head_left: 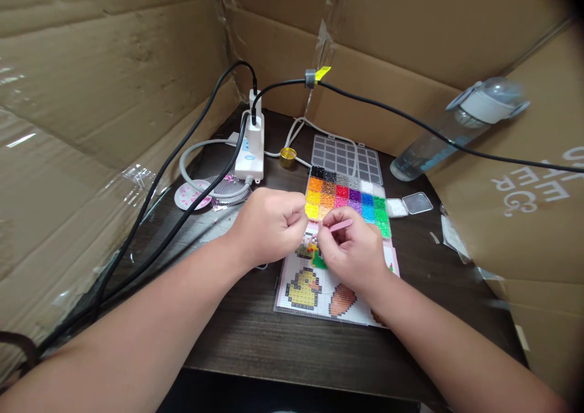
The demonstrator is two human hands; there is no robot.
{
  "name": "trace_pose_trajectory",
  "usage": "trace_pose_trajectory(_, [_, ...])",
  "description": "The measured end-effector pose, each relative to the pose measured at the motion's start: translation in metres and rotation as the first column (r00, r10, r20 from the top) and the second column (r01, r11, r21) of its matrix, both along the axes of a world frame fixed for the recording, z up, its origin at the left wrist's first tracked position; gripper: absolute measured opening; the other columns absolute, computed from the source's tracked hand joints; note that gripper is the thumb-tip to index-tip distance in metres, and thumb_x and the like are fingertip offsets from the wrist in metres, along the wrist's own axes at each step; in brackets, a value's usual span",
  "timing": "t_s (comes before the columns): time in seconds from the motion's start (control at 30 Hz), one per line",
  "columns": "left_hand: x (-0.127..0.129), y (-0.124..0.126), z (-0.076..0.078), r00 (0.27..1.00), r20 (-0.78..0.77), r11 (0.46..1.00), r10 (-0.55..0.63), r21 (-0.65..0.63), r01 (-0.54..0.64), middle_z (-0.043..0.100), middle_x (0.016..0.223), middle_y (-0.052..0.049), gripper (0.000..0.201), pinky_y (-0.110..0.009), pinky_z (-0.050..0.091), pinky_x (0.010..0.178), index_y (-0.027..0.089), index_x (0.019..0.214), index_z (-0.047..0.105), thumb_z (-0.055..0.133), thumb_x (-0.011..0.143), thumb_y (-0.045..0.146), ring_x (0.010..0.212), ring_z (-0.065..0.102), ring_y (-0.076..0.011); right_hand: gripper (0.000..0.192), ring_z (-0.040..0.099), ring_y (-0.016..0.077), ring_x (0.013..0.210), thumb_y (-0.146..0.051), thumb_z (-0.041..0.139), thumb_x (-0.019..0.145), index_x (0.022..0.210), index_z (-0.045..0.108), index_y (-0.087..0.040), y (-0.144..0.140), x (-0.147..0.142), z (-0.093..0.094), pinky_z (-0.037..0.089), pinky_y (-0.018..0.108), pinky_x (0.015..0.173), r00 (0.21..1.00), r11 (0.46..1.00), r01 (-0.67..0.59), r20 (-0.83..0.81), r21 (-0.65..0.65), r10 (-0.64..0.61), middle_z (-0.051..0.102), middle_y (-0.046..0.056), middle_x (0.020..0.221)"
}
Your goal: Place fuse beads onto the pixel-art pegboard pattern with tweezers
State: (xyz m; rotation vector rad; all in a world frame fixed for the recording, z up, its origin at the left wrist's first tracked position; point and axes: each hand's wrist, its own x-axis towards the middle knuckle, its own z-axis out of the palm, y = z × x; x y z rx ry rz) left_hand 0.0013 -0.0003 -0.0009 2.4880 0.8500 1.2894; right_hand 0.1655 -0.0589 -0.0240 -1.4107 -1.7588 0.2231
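My right hand [358, 249] is closed around pink tweezers [342, 225], which point left above a sheet. My left hand [274, 225] is curled into a fist left of them; whatever its fingers hold, if anything, is hidden. Beneath both hands lies a pattern sheet [319, 306] printed with a yellow duck [303, 288] and an orange shape [342, 299]. Green and yellow beads [316, 256] show on it, partly covered by my right hand. Just beyond my hands sits an open bead box [347, 195] with colours sorted in compartments.
A power strip [250, 157] with black cables stands at the back left, near a round pink-dotted disc [191, 194]. Behind are a small gold tin [287, 157] and the clear lid [347, 157]. On the right are a water bottle [456, 127] and a small white case [396, 207]. Cardboard walls surround the table.
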Motion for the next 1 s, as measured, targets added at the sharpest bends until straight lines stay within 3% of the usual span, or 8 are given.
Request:
trace_pose_trajectory(0.17, [0.000, -0.001, 0.000, 1.000, 0.000, 1.000, 0.006, -0.005, -0.006, 0.019, 0.049, 0.008, 0.035, -0.022, 0.017, 0.045, 0.017, 0.052, 0.022, 0.051, 0.066, 0.002, 0.045, 0.019, -0.0041, 0.009, 0.054, 0.0089, 0.046, -0.014, 0.056, 0.077, 0.078, 0.053, -0.022, -0.001, 0.000, 0.004, 0.043, 0.022, 0.045, 1.000, 0.999, 0.025, -0.004, 0.037, -0.025, 0.059, -0.003, 0.063])
trace_pose_trajectory(0.3, [0.000, -0.001, 0.001, 1.000, -0.003, 1.000, 0.006, -0.016, -0.006, 0.020, 0.048, 0.008, 0.035, -0.022, 0.018, 0.045, 0.017, 0.052, 0.023, 0.051, 0.065, 0.002, 0.045, 0.020, -0.0042, 0.008, 0.050, 0.0090, 0.043, -0.016, 0.059, 0.077, 0.079, 0.054, -0.022, 0.005, 0.003, 0.012, 0.043, 0.024, 0.042, 0.990, 0.994, 0.098, -0.105, 0.057, -0.092, 0.058, -0.003, 0.061])
trace_pose_trajectory(0.47, [0.000, -0.001, 0.000, 1.000, -0.004, 1.000, 0.001, -0.013, -0.001, 0.022, 0.048, 0.008, 0.034, -0.022, 0.018, 0.045, 0.016, 0.052, 0.024, 0.051, 0.065, 0.002, 0.044, 0.021, -0.0039, 0.008, 0.054, 0.0130, 0.046, -0.019, 0.060, 0.078, 0.081, 0.053, -0.023, 0.034, 0.009, 0.018, 0.044, 0.027, 0.044, 0.931, 0.978, 0.205, -0.315, 0.032, -0.185, 0.058, -0.001, 0.060])
trace_pose_trajectory(0.63, [0.000, 0.000, -0.001, 1.000, -0.003, 1.000, -0.007, 0.003, 0.007, 0.021, 0.048, 0.008, 0.033, -0.022, 0.017, 0.045, 0.016, 0.053, 0.024, 0.050, 0.065, 0.001, 0.044, 0.021, -0.0040, 0.008, 0.053, 0.0127, 0.048, -0.022, 0.059, 0.079, 0.081, 0.051, -0.022, 0.061, 0.013, 0.008, 0.043, 0.026, 0.046, 0.892, 0.968, 0.251, -0.389, 0.004, -0.230, 0.056, -0.002, 0.058])
trace_pose_trajectory(1.0, [-0.001, 0.000, -0.002, 1.000, -0.015, 1.000, -0.007, -0.008, 0.007, 0.021, 0.049, 0.008, 0.033, -0.022, 0.017, 0.046, 0.016, 0.053, 0.023, 0.050, 0.065, 0.001, 0.044, 0.021, -0.0039, 0.013, 0.060, 0.0125, 0.047, -0.029, 0.061, 0.082, 0.086, 0.052, -0.021, 0.059, 0.012, 0.002, 0.047, 0.024, 0.045, 0.886, 0.986, 0.141, -0.433, -0.087, -0.165, 0.065, 0.001, 0.066])
